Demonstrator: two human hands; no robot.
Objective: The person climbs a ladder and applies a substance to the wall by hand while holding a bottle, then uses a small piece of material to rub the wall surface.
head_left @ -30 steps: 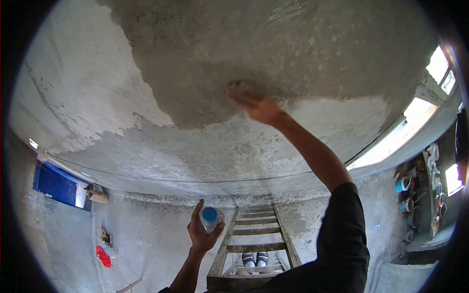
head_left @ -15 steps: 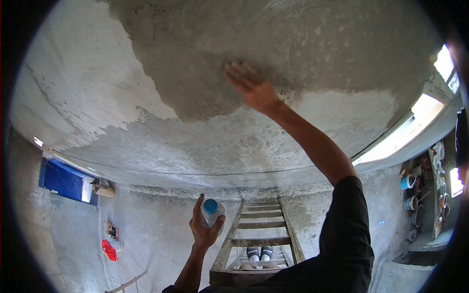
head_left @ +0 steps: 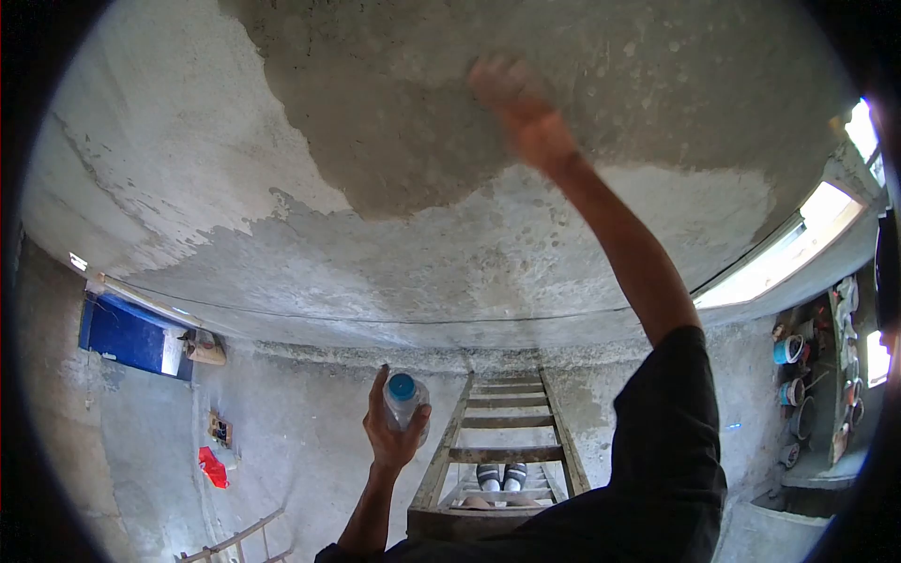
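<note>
My right hand [head_left: 516, 98] is raised to the grey plastered surface [head_left: 422, 272], its fingers stretched over the dark, damp-looking patch [head_left: 375, 122]. Motion blurs this hand, and no tool shows in it. Lower down, my left hand [head_left: 392, 433] grips a clear plastic bottle [head_left: 406, 413] with a blue cap, thumb and fingers around its sides. The bottle is upright, cap towards me. Paler, dry-looking plaster [head_left: 188, 122] borders the dark patch on the left.
Below me is a wooden ladder [head_left: 507, 454], with my feet in sandals [head_left: 501, 477] on a lower rung. A second ladder [head_left: 239, 542] shows at bottom left. A blue door panel [head_left: 127, 333] and red item [head_left: 213, 467] lie left; several buckets [head_left: 791, 350] stand right, beyond a bright window opening [head_left: 798, 249].
My right hand has swept up and to the right across the dark patch. The left hand still holds the bottle in nearly the same place. The view has shifted slightly.
</note>
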